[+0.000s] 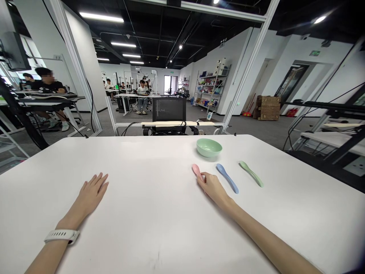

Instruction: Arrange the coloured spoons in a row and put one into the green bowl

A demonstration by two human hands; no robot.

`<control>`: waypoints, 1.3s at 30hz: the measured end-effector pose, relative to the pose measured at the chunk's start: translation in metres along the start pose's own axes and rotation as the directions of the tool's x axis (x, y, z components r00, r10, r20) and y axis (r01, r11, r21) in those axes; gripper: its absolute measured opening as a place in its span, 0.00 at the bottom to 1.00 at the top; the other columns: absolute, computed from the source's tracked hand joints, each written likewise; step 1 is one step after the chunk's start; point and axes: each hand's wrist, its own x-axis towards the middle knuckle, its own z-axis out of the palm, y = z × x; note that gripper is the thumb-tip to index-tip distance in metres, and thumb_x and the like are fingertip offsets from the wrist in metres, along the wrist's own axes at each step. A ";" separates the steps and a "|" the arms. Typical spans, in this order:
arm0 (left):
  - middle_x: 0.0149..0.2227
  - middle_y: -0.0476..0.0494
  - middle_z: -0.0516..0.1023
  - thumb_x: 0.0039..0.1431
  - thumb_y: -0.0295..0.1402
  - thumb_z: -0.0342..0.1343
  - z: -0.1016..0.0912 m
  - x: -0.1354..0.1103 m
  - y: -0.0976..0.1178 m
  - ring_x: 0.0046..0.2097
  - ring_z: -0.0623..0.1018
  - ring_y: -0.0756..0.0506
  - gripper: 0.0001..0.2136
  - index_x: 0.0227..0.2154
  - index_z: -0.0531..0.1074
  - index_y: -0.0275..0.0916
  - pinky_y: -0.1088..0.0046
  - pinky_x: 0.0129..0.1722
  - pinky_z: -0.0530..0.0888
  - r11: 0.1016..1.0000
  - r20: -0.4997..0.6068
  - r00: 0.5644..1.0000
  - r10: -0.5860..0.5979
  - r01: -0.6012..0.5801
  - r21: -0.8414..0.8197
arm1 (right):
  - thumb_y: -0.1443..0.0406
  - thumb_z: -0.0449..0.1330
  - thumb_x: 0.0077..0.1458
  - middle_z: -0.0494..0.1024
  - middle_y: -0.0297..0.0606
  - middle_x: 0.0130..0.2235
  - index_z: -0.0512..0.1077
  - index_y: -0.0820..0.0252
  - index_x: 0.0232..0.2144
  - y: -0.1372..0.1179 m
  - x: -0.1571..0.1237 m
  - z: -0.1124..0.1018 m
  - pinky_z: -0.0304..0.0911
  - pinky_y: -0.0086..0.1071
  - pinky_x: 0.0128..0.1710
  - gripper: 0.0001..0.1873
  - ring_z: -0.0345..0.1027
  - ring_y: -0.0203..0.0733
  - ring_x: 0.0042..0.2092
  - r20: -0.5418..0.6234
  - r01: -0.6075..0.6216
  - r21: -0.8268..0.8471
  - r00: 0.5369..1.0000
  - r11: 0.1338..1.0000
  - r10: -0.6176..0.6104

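Observation:
Three plastic spoons lie in a row on the white table point(159, 213): a pink spoon point(196, 169), a blue spoon point(227, 178) and a green spoon point(251, 174). Behind them stands a pale green bowl point(209, 147). My right hand point(212, 187) lies over the handle of the pink spoon, fingers closed around it; only the spoon's bowl end shows. My left hand point(91, 191) rests flat on the table at the left, fingers stretched out, holding nothing. A white watch point(62, 236) is on that wrist.
Beyond the table's far edge stands a black chair point(169, 114) inside a metal frame point(245, 72). People sit at desks at the far left and back. Shelves point(211, 89) and a wooden crate point(268, 107) stand at the right.

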 end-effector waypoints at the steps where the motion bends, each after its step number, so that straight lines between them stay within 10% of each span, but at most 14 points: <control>1: 0.76 0.30 0.64 0.71 0.50 0.32 0.000 0.000 0.000 0.77 0.62 0.29 0.37 0.71 0.68 0.33 0.38 0.75 0.60 1.000 0.003 1.000 0.000 0.000 0.000 | 0.52 0.51 0.70 0.67 0.33 0.19 0.60 0.51 0.26 0.000 0.000 0.000 0.51 0.36 0.31 0.20 0.61 0.43 0.25 -0.002 -0.001 -0.005 1.000 1.000 0.001; 21: 0.77 0.33 0.63 0.71 0.50 0.31 0.001 0.001 -0.001 0.78 0.61 0.32 0.38 0.72 0.66 0.35 0.44 0.76 0.59 0.999 0.025 1.000 -0.018 0.017 0.033 | 0.51 0.49 0.73 0.71 0.34 0.20 0.68 0.53 0.29 0.001 0.000 0.000 0.55 0.36 0.32 0.22 0.67 0.44 0.25 -0.016 -0.004 -0.050 1.000 0.999 0.003; 27: 0.77 0.32 0.63 0.71 0.50 0.32 -0.001 0.002 0.000 0.78 0.61 0.31 0.37 0.72 0.66 0.33 0.42 0.76 0.59 0.999 0.033 0.999 -0.019 0.018 0.026 | 0.50 0.46 0.73 0.78 0.38 0.23 0.76 0.63 0.49 0.005 0.006 -0.012 0.62 0.37 0.37 0.27 0.77 0.50 0.33 -0.072 -0.025 -0.072 0.997 0.997 0.020; 33: 0.77 0.32 0.62 0.72 0.49 0.31 -0.002 0.001 0.002 0.78 0.61 0.30 0.37 0.72 0.65 0.32 0.41 0.76 0.58 1.000 0.046 0.999 -0.017 0.016 0.026 | 0.55 0.46 0.71 0.84 0.49 0.39 0.72 0.68 0.62 0.058 0.044 -0.062 0.70 0.43 0.48 0.30 0.79 0.55 0.44 -0.307 0.123 -0.291 0.927 0.949 -0.215; 39: 0.77 0.31 0.63 0.72 0.48 0.33 -0.003 0.000 0.004 0.78 0.61 0.30 0.36 0.72 0.66 0.33 0.39 0.76 0.58 1.000 0.037 0.999 -0.010 0.009 0.017 | 0.61 0.46 0.69 0.83 0.53 0.59 0.77 0.60 0.61 0.136 0.067 -0.089 0.69 0.51 0.64 0.27 0.76 0.57 0.62 -0.221 0.186 -0.395 0.931 0.900 -0.290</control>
